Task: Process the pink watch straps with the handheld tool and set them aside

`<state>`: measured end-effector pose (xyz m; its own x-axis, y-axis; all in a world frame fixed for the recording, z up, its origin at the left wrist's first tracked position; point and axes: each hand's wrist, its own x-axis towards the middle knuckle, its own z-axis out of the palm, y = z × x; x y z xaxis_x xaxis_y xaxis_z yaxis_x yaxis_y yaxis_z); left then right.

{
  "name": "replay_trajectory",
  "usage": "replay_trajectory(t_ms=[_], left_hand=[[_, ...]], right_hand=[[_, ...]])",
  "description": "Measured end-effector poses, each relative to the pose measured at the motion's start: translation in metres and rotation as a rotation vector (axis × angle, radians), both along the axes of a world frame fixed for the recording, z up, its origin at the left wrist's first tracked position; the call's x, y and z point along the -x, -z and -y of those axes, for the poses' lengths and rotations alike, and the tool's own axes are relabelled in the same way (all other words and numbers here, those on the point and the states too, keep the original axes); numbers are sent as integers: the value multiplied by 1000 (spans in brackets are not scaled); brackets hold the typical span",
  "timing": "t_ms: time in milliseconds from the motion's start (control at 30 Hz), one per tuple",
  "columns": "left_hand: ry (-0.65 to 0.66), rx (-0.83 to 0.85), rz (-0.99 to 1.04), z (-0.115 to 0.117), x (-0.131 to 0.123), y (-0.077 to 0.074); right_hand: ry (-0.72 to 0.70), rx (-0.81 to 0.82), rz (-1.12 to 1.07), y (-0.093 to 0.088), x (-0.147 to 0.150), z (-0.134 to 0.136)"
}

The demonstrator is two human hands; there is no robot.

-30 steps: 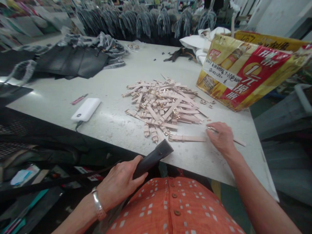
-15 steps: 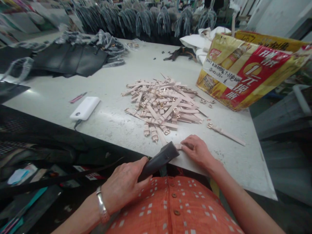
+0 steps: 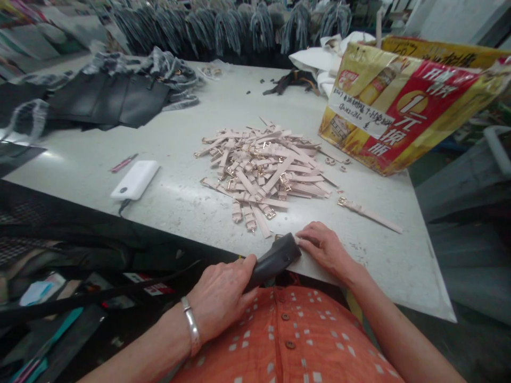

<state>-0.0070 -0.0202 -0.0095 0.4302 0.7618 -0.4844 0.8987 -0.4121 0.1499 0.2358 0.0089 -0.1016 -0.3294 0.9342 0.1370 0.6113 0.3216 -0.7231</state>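
My left hand (image 3: pixel 221 290) is wrapped round a dark, smooth, elongated tool (image 3: pixel 276 260); its exact kind I cannot make out. The tool's broad end points right, close to the fingertips of my right hand (image 3: pixel 324 247). My right hand is closed at the table's front edge, pinching a pale pink buckle strap (image 3: pixel 297 241). Most of that strap is hidden behind the tool and fingers. Just beyond lies a heap of similar straps (image 3: pixel 259 170) with gold buckles. One single strap (image 3: pixel 369 215) lies apart on the right.
The white table (image 3: pixel 191 223) carries a white power bank (image 3: pixel 136 180) with a cable and a pink-handled small tool (image 3: pixel 123 163) at left. Black bag pieces (image 3: pixel 112 101) lie behind them. A yellow-red carton (image 3: pixel 399 106) stands at the right, with small metal rings (image 3: pixel 330 161) nearby.
My left hand has shifted right with the dark tool, whose end now covers more of the strap beside my right fingers. My right hand stays nearly in place. The view has tilted slightly.
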Motion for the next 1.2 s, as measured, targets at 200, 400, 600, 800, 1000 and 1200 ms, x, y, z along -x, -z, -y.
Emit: replay_trajectory(t_ms=[200, 400, 600, 800, 1000, 1200], left_hand=[[-43, -16, 58, -5, 6, -2], [-121, -43, 92, -12, 27, -13], [-89, 64, 56, -7, 33, -10], [-68, 89, 35, 0, 41, -5], [23, 90, 2, -12, 28, -7], [87, 55, -21, -20, 17, -8]], right_hand=[[53, -31, 110, -1, 6, 4], [61, -144, 183, 4, 11, 18], [9, -256, 135, 10, 7, 33], [-36, -227, 24, 8, 5, 40], [-33, -150, -88, 5, 6, 34], [-17, -119, -75, 4, 4, 31]])
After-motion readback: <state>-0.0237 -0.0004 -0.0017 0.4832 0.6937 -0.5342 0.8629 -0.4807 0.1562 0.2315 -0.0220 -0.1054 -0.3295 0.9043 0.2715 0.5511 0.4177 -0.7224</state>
